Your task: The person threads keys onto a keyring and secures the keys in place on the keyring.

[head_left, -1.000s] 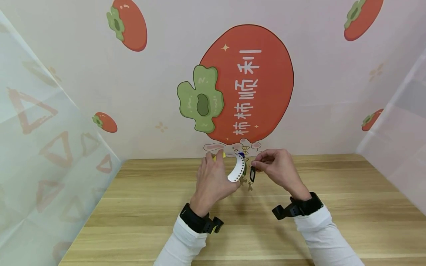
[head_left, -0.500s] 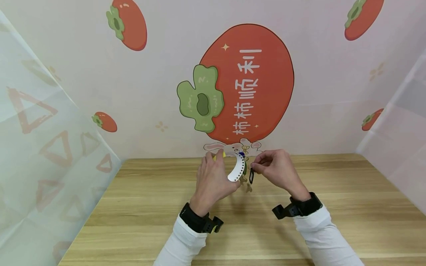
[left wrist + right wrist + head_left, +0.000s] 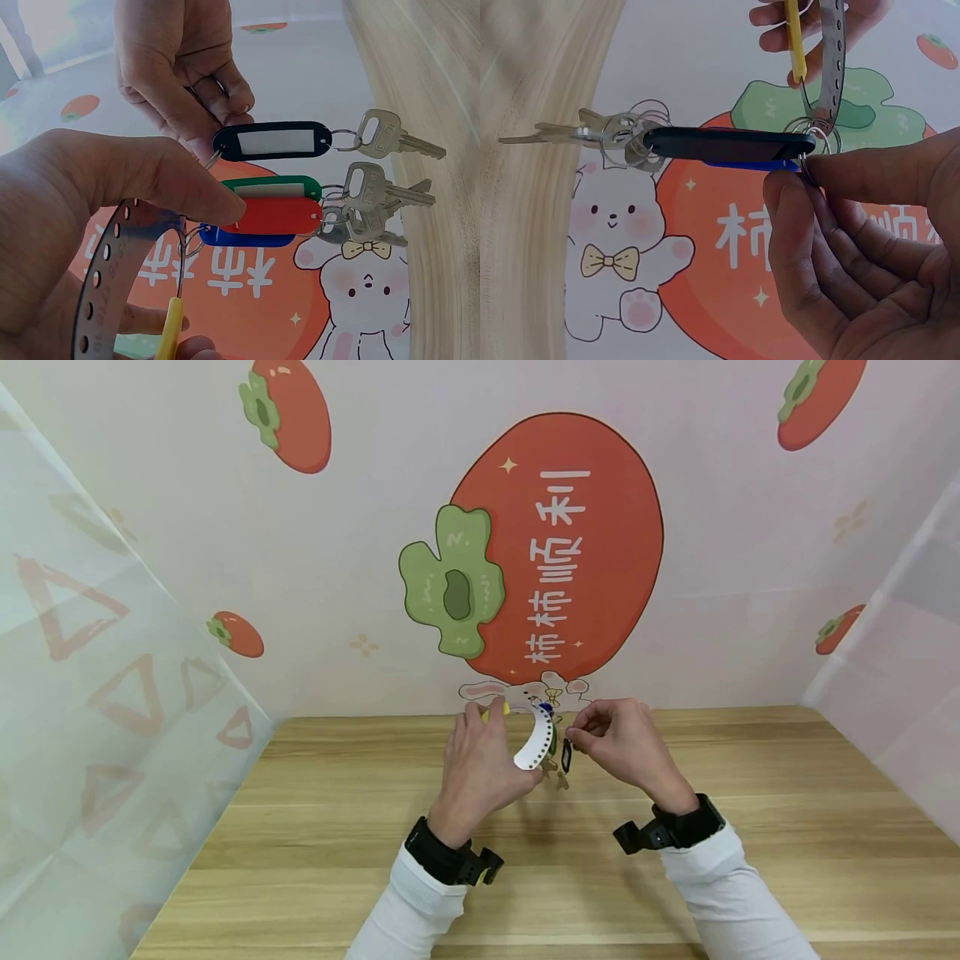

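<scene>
My left hand (image 3: 487,768) holds a curved strip (image 3: 535,739) with a row of holes and printed numbers. A thin wire with a yellow sleeve (image 3: 171,330) joins the strip. Beneath the left thumb lies a red key tag (image 3: 289,216), with a green tag (image 3: 311,182) and a blue tag (image 3: 255,240) close against it. Keys (image 3: 367,187) dangle from these tags. My right hand (image 3: 630,743) pinches the small split ring (image 3: 808,166) of a black key tag (image 3: 271,127), which carries its own key (image 3: 379,135). Whether that ring is on the wire cannot be told.
Under both hands is a wood-grain table (image 3: 337,843). Behind it stands a backdrop (image 3: 360,568) printed with persimmons and a rabbit. Pale sheets (image 3: 82,710) bound the left and right sides.
In the head view the black tag has turned more edge-on and shifted slightly left between the right fingertips. The left hand and the strip have stayed almost still.
</scene>
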### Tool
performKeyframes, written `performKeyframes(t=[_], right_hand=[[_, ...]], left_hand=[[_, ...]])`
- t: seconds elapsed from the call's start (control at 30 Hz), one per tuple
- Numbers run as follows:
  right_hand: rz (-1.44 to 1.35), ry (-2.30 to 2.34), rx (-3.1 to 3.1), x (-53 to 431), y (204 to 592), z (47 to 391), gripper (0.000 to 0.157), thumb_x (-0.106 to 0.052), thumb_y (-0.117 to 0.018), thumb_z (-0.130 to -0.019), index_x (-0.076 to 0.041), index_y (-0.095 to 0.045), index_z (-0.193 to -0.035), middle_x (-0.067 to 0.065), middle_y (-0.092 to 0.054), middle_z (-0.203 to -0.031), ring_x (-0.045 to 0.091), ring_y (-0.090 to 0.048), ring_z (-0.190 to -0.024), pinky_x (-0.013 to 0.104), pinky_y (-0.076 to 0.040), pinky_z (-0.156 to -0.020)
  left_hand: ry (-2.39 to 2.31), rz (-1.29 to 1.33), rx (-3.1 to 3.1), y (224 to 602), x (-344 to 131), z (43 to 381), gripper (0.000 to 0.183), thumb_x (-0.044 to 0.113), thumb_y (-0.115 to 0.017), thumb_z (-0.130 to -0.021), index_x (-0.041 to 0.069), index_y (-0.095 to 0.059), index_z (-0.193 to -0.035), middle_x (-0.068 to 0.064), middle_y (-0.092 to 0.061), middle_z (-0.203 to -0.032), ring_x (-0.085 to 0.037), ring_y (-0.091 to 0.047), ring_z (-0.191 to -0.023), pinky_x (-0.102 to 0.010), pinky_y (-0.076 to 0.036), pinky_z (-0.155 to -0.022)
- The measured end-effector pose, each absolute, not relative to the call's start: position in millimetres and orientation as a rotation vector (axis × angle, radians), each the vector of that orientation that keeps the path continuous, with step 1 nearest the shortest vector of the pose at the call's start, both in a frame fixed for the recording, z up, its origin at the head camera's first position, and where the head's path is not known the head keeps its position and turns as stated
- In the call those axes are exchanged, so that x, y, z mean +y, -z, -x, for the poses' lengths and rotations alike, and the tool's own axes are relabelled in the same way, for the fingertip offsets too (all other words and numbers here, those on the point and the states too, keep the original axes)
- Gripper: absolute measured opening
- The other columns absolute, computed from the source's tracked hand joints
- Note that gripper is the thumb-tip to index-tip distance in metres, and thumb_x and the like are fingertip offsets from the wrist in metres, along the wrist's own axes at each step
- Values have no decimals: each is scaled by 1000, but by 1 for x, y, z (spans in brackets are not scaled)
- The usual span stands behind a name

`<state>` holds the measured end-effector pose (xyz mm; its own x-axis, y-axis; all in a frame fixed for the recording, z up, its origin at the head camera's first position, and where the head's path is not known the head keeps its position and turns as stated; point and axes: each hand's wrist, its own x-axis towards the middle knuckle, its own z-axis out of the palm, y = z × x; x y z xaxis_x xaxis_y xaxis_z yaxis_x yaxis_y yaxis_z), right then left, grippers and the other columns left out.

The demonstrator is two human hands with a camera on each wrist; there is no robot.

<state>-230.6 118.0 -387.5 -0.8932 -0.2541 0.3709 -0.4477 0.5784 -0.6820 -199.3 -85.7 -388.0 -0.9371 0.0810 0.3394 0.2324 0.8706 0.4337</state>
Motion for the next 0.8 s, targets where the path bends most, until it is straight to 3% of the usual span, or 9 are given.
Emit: performKeyframes(t=[0.8], right_hand=[[-972,-714,-2174,113,396,235,19,7,-82,-76,-2,-70,-87,4,-70,-79,12,-66,-66,32,-57,-59]], left_hand=[[693,244,-2677,388,-87,200,99,38,-91,-61,1,-49,-143,-25,-54,-120,-37,-55,-101,-49,-50,-81]])
